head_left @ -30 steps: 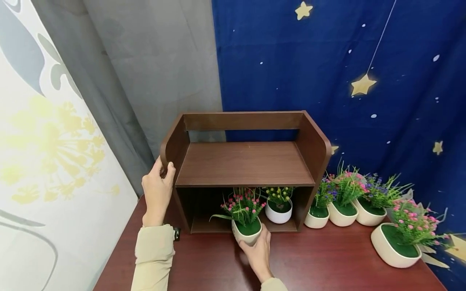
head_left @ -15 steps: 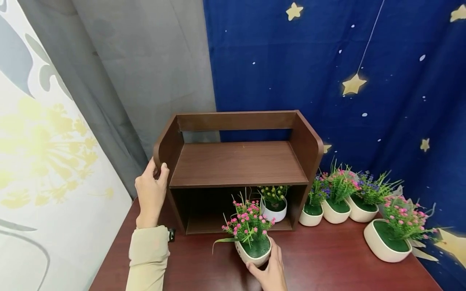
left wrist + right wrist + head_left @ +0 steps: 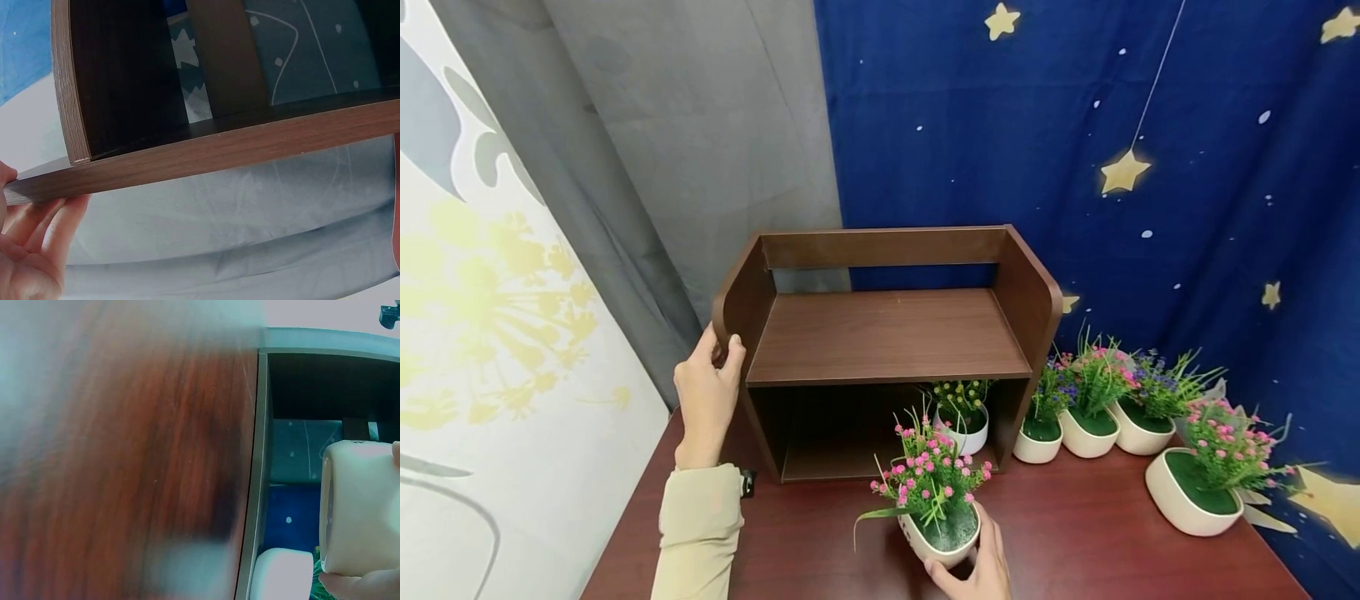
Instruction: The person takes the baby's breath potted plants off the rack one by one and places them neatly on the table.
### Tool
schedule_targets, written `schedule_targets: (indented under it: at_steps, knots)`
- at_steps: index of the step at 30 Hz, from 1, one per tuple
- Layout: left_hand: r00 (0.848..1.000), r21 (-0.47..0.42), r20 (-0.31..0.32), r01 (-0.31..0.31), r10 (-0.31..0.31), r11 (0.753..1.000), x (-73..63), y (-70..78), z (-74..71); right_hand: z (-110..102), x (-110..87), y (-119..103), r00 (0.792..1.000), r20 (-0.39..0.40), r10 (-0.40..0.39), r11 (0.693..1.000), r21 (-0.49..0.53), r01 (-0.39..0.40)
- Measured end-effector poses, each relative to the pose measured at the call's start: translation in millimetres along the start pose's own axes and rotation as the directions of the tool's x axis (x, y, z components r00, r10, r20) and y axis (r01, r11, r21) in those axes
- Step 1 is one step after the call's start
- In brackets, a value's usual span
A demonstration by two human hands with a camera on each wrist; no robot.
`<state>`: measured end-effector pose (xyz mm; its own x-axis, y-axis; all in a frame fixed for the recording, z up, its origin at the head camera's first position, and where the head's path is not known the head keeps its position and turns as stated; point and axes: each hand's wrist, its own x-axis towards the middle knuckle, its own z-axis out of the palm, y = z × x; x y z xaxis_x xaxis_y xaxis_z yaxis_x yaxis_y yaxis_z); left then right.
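Observation:
My left hand (image 3: 706, 396) grips the left side panel of a brown wooden two-tier shelf (image 3: 891, 335); in the left wrist view its fingers lie under the panel edge (image 3: 206, 161). With my right hand (image 3: 979, 568) I hold a cream pot of pink flowers (image 3: 946, 533) by its near side, in front of the lower compartment. Its smooth cream wall (image 3: 365, 509) fills the right of the right wrist view, fingertips at its rim and base. Partly behind these flowers, a white pot with yellow flowers (image 3: 967, 439) stands inside the lower compartment at the right.
To the shelf's right stand several more cream flower pots: a blue-flowered one (image 3: 1037, 447), a pink one (image 3: 1090, 433), a purple one (image 3: 1144, 435) and a larger pink one (image 3: 1197, 500) near the table's right side. A dark red table (image 3: 820, 550) carries everything; curtains (image 3: 925, 167) hang behind.
The right hand has drawn the pink flower pot out from the lower compartment's front, toward the person and to the right. The left hand keeps its grip on the panel; the view has shifted slightly.

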<state>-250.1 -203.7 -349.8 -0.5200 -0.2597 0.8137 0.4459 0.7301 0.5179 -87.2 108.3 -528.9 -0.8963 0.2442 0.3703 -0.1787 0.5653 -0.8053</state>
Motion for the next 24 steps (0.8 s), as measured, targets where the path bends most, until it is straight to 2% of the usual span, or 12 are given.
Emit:
schedule_targets:
  at_steps: [2,7,12,18,21,24]
  knots:
    - [1.000,0.003,0.000,-0.002,0.002,1.000,0.1,0.0,0.4,-5,-3.9,1,1.000,-0.003,-0.009,1.000,-0.028,0.009]
    - [1.000,0.004,0.008,0.005,-0.005,1.000,-0.1,-1.5,0.7,-15,-12.3,8,0.997,-0.066,-0.048,0.993,-0.109,0.040]
    - [1.000,0.007,0.000,0.017,-0.017,1.000,-1.7,-2.6,-2.1,-19,-18.3,23,0.995,-0.097,-0.031,0.994,-0.103,0.021]
    - [1.000,0.001,0.010,0.007,-0.007,1.000,-0.8,-1.4,-1.3,-31,-19.3,29,0.994,-0.090,0.064,0.988,-0.132,-0.076]
    - [1.000,-0.001,0.007,0.004,-0.004,1.000,0.0,-1.1,-0.5,-42,-17.0,26,0.988,-0.081,0.133,0.979,-0.144,-0.143]
    - [1.000,-0.002,0.004,0.006,-0.006,1.000,0.3,-1.4,-0.2,-51,-15.6,31,0.982,-0.098,0.164,0.975,-0.135,-0.176]
